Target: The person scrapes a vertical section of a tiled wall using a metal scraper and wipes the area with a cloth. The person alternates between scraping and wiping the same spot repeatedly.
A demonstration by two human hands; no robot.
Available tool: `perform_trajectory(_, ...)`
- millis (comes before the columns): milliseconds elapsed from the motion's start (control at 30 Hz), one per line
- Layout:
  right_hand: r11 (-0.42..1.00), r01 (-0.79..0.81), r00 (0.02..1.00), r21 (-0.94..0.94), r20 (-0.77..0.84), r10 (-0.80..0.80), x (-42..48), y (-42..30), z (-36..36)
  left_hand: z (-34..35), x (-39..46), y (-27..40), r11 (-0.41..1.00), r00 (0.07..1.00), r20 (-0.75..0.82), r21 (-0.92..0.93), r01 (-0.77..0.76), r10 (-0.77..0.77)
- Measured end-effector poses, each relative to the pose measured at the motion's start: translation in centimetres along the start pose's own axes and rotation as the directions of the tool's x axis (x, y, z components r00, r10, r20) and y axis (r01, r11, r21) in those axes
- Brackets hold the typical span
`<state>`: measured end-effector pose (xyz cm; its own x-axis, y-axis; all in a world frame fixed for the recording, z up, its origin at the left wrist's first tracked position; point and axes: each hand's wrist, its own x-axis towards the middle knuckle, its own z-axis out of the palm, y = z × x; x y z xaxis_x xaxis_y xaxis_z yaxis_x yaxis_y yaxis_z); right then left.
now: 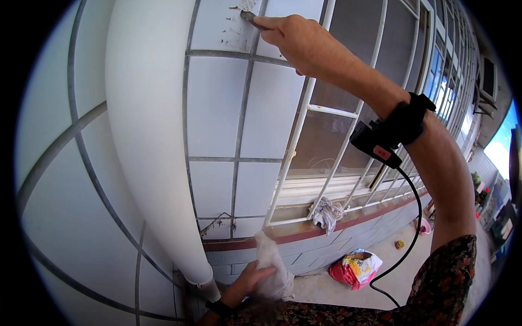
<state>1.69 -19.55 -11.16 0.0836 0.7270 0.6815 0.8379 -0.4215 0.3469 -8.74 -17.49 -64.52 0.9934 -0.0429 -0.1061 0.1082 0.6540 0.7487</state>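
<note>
My right hand [291, 38] is raised high and grips a small dark scraper or blade [253, 20]; its exact kind is hard to tell. The tool's tip meets a white wall tile [220, 30] that carries dark flecks and a rough whitish patch [247, 5]. Low down, close to my body, my left hand [253, 277] holds a crumpled translucent plastic bag [271, 265]. What the bag contains cannot be made out.
A thick white pipe [151, 122] runs down the wall on the left. White window bars [332, 163] stand at the right, with a grey rag [326, 214] on the sill. A printed sack [355, 269] lies on the concrete floor [314, 289]. A black cable [418, 220] hangs from my right wrist device.
</note>
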Motion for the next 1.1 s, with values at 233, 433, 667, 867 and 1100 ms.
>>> perform_trajectory(233, 1.000, -0.001, 1.000, 0.003, -0.020, 0.001, 0.3, -0.3, -0.2, -0.2, 0.1, -0.3, 1.000, 1.000, -0.008, -0.012, 0.004, -0.004)
perform_trajectory(433, 0.999, 0.042, 0.994, -0.029, -0.102, -0.045, 1.1, 0.8, 0.7, -0.4, 0.3, -0.3, 1.000, 1.000, -0.020, -0.015, 0.004, -0.004)
perform_trajectory(667, 0.998, 0.039, 0.992, -0.049, -0.121, -0.045, 1.1, 0.2, 0.3, -0.7, 0.3, -0.1, 1.000, 1.000, -0.016, -0.014, 0.002, -0.002)
perform_trajectory(867, 0.999, 0.029, 0.996, -0.017, -0.089, -0.030, 1.4, 0.3, 0.0, -0.5, 0.2, 0.1, 1.000, 1.000, -0.026, -0.008, 0.003, -0.003)
perform_trajectory(1100, 1.000, 0.009, 0.992, -0.026, -0.128, -0.012, 2.1, 0.3, 0.3, -0.9, 0.4, 0.1, 0.999, 0.999, -0.013, -0.042, 0.031, -0.031)
